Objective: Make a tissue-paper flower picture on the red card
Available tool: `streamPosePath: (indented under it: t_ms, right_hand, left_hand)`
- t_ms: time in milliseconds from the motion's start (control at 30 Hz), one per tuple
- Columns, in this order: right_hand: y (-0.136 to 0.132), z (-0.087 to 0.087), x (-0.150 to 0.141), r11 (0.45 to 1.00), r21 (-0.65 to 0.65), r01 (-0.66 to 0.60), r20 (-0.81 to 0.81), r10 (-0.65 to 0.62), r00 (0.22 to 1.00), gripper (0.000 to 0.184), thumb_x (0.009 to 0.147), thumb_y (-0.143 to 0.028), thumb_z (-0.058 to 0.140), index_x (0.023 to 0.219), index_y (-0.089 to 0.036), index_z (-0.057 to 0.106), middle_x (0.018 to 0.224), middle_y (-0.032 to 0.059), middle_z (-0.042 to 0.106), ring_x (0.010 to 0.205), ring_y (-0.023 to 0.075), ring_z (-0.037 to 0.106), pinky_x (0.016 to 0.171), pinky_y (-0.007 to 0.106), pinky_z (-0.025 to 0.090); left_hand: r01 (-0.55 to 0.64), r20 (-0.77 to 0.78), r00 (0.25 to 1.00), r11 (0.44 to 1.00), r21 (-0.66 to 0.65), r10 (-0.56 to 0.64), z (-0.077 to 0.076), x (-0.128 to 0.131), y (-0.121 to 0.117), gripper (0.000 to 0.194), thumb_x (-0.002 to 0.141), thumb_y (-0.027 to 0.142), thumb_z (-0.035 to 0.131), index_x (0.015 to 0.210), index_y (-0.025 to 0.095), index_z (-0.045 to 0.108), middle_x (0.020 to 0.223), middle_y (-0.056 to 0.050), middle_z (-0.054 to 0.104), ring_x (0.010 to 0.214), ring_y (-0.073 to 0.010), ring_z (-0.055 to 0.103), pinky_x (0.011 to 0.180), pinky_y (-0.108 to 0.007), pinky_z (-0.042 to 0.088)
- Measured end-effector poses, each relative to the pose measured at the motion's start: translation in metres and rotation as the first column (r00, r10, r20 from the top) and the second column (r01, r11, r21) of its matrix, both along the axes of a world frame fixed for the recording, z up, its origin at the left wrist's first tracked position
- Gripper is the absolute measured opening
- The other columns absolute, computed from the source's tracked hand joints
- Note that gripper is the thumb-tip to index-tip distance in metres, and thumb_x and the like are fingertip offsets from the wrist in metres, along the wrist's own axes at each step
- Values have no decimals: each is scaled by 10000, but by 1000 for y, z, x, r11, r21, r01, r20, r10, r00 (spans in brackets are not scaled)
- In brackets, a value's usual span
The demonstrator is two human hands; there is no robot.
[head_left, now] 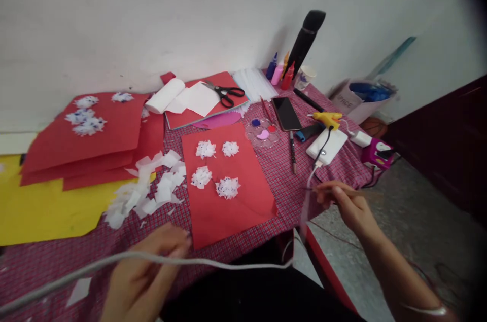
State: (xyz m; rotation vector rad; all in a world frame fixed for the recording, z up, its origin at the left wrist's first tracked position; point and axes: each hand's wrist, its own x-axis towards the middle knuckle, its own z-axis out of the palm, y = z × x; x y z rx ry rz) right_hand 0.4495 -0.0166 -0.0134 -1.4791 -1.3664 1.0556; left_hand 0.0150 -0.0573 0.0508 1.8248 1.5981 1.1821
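My right hand (346, 203) is raised past the table's right edge, its fingers closed around a thin paintbrush (359, 192) with a dark tip pointing left. My left hand (150, 269) hovers low at the table's front edge. Its thumb and fingers are pinched together by the near left corner of a red sheet (236, 215); whatever they hold is too small to make out. Several fluffy white paper tufts with blue specks, such as one tuft (228, 187), sit on that sheet. A clear palette (262, 133) behind it holds blue, pink and red paint.
Torn white paper pieces (163, 190) lie left of the sheet, beside stacked red sheets (102, 144) and yellow paper (49, 210). Scissors (226, 94), a phone (286, 114), a pen (292, 152), a yellow glue gun (327, 119) and a power bank (327, 147) stand around. A white cable (213, 262) crosses in front.
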Motion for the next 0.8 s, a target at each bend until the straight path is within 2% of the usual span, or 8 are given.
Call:
streamPosePath:
  t_ms: [67,167,267,333,367,433,567,800]
  right_hand:
    - [11,3,-3,1000,-14,-25,-79,24,997,325,958,-445,442,948,-223,680,703,66,645,604,209,581,546,340,463]
    - [35,8,-22,999,21,-38,-152,41,988,354,962,-459,431,908,-196,662,643,41,619,562,176,553,529,305,433]
    - [65,17,-47,991,123,49,-213,-21,977,288,960,-443,454,871,-209,597,515,-34,503,459,122,443,460,246,348]
    - [87,25,-62,986,155,69,-228,-32,973,275,949,-464,468,853,-219,550,486,-65,441,413,103,370,414,225,285]
    - [99,30,-69,985,164,58,-208,-23,978,283,941,-480,475,845,-220,537,480,-73,426,397,97,342,398,220,260]
    - [124,39,-81,975,222,27,-143,5,990,301,921,-501,502,825,-217,527,486,-74,429,393,88,328,387,215,237]
    - [175,49,-100,948,312,-64,-11,71,997,330,913,-496,505,788,-195,554,556,-30,524,443,85,412,430,221,310]
    - [214,26,-113,933,359,21,42,-38,998,302,919,-459,476,959,-177,577,695,-1,605,457,92,468,461,232,365]
  left_hand:
    - [208,-213,957,978,33,-196,-9,22,23,242,937,303,543,1145,229,641,1020,-53,695,866,-207,662,756,-333,555]
    - [551,-614,685,831,83,-393,-16,59,45,438,971,140,359,1372,263,484,1189,-109,650,983,-244,645,796,-377,531]
    - [793,-676,399,603,-84,-620,-26,89,46,530,978,158,383,1471,344,317,1381,-84,531,1141,-229,576,921,-380,476]
    - [840,-642,295,513,-178,-707,-40,104,41,519,993,175,384,1486,305,285,1413,-57,506,1243,-204,500,1027,-374,399]
    - [843,-642,272,499,-201,-717,-50,109,39,492,1001,194,378,1480,272,300,1428,-58,492,1268,-210,476,1068,-402,355]
    - [847,-677,259,498,-183,-689,-72,117,35,450,1008,201,365,1457,221,342,1457,-64,461,1315,-239,427,1116,-475,269]
    - [835,-718,319,541,-95,-619,-104,124,28,453,1014,235,372,1465,248,334,1516,-52,381,1386,-255,325,1139,-515,195]
    - [768,-709,455,640,7,-539,-112,125,28,472,1010,225,389,1475,269,315,1511,-58,390,1376,-228,359,1128,-452,257]
